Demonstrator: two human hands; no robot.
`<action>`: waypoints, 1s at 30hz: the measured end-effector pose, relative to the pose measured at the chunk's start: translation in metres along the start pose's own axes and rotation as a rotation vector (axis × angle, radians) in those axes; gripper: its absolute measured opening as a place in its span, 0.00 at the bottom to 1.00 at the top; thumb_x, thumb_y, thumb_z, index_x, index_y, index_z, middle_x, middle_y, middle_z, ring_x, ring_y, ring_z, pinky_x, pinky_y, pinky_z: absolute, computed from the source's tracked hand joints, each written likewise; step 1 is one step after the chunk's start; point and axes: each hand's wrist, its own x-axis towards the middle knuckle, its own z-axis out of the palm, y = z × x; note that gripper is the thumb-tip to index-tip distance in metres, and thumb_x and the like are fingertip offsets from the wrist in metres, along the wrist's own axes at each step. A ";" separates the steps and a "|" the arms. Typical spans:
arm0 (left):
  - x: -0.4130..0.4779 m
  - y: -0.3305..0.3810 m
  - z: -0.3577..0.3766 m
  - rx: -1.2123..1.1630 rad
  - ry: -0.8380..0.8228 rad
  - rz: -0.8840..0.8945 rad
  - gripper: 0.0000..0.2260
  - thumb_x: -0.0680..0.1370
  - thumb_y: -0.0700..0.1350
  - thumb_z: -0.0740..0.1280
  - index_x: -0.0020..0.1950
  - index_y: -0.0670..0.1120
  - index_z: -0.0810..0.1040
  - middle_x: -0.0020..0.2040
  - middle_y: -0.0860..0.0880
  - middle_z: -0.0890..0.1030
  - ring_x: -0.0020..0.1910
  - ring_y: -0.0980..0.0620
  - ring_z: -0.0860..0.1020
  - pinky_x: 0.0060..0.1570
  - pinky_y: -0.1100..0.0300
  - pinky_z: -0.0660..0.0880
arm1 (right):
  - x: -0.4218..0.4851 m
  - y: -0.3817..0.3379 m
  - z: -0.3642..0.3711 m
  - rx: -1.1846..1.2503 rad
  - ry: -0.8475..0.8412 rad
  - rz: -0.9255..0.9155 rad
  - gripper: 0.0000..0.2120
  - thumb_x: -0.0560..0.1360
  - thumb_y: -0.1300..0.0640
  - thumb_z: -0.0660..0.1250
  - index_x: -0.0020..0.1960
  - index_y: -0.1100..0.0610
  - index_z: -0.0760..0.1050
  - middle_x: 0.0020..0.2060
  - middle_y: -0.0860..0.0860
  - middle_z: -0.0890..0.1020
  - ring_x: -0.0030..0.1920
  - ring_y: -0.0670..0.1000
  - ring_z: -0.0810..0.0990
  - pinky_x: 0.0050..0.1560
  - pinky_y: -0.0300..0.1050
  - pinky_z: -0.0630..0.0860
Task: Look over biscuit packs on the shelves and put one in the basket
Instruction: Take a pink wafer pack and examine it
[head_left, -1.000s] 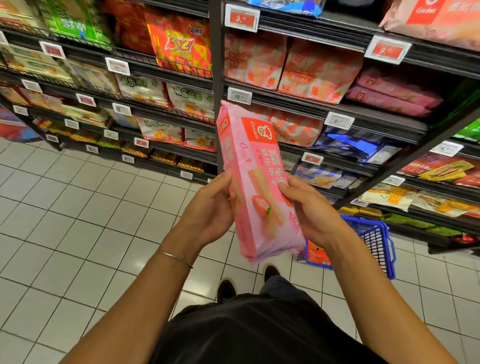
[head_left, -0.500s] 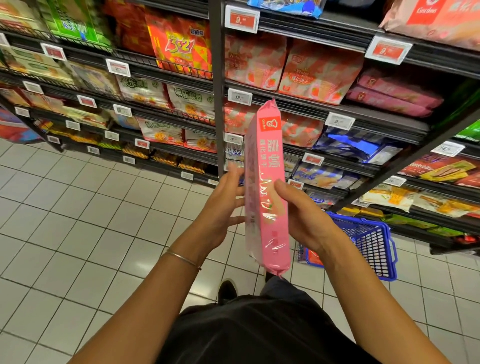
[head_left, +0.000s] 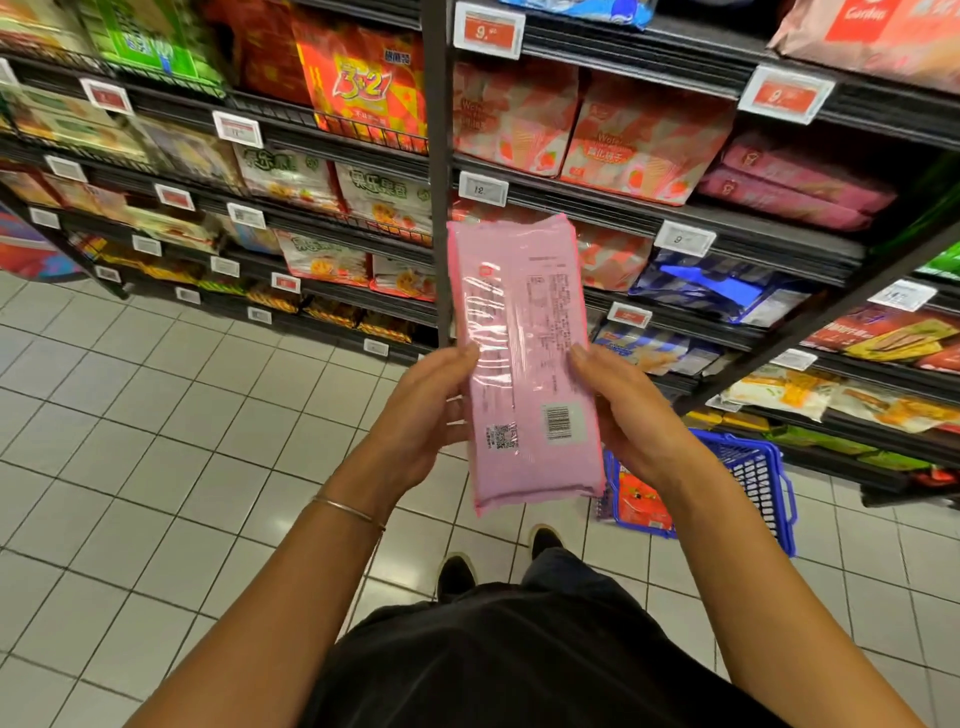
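Note:
A long pink biscuit pack (head_left: 524, 358) stands upright in front of me, its back side facing me with small print, a barcode and a QR code. My left hand (head_left: 421, 421) grips its left edge and my right hand (head_left: 621, 410) grips its right edge, both at the lower half. A blue shopping basket (head_left: 753, 478) sits on the floor to the right, below the pack, with an orange-red pack (head_left: 641, 499) inside; my right forearm partly hides it.
Black shelves (head_left: 727, 228) full of biscuit packs with price tags rise ahead and to the right. More pink packs (head_left: 795, 182) lie on the upper right shelf. White tiled floor (head_left: 156, 441) spreads to the left. My shoes (head_left: 457, 571) show below.
Both hands have turned the pink pack round: its printed front faced me, then its narrow side, and now its back with the barcode does.

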 end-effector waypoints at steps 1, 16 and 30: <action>0.000 0.002 -0.001 0.020 -0.003 0.011 0.17 0.83 0.55 0.68 0.62 0.44 0.81 0.56 0.42 0.86 0.54 0.43 0.86 0.46 0.54 0.83 | 0.002 0.002 -0.002 -0.012 0.014 0.002 0.25 0.71 0.37 0.77 0.62 0.50 0.82 0.59 0.55 0.86 0.60 0.59 0.85 0.61 0.59 0.81; 0.003 0.008 -0.006 0.164 0.002 0.104 0.12 0.86 0.51 0.63 0.63 0.48 0.82 0.50 0.44 0.87 0.54 0.43 0.86 0.46 0.56 0.83 | 0.004 0.004 0.000 -0.102 0.113 0.000 0.10 0.83 0.49 0.66 0.57 0.47 0.86 0.56 0.52 0.87 0.59 0.54 0.85 0.62 0.56 0.79; 0.008 0.009 -0.011 0.154 -0.017 0.094 0.12 0.86 0.50 0.63 0.67 0.51 0.81 0.51 0.44 0.86 0.53 0.46 0.86 0.45 0.57 0.82 | 0.009 0.001 0.000 -0.068 0.113 0.006 0.09 0.82 0.52 0.68 0.57 0.48 0.86 0.55 0.53 0.88 0.54 0.52 0.84 0.55 0.49 0.78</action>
